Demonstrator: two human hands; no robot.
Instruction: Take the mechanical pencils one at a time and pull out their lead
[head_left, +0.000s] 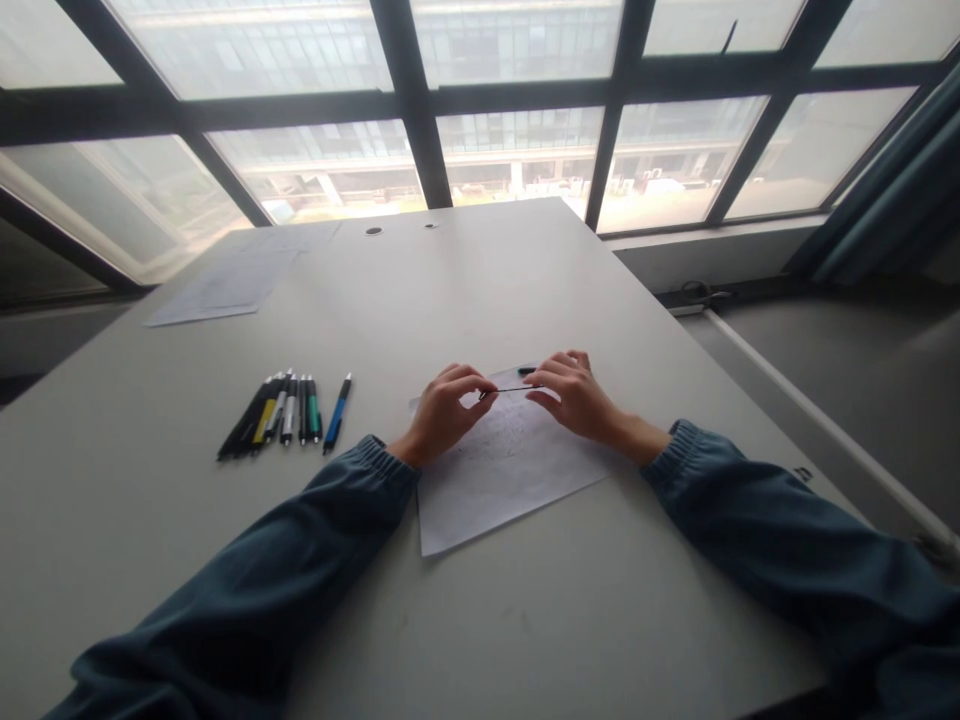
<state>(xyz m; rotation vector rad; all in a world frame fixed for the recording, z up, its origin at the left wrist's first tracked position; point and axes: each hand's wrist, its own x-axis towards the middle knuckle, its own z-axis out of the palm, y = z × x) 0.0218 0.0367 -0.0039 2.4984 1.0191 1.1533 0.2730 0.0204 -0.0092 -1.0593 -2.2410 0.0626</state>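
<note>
On the worktop [525,620], a scribbled sheet [495,490]. Over its far edge, left hand [446,412] and right hand [577,395] pinched on the ends of a thin dark rod [510,389]: likely light, bendy, best held near both ends. Left of the sheet, pens [289,412].

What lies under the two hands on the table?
A white sheet of paper with faint marks lies on the table. The left hand and right hand hold a thin dark rod above it. The hands hide part of its far edge.
</note>
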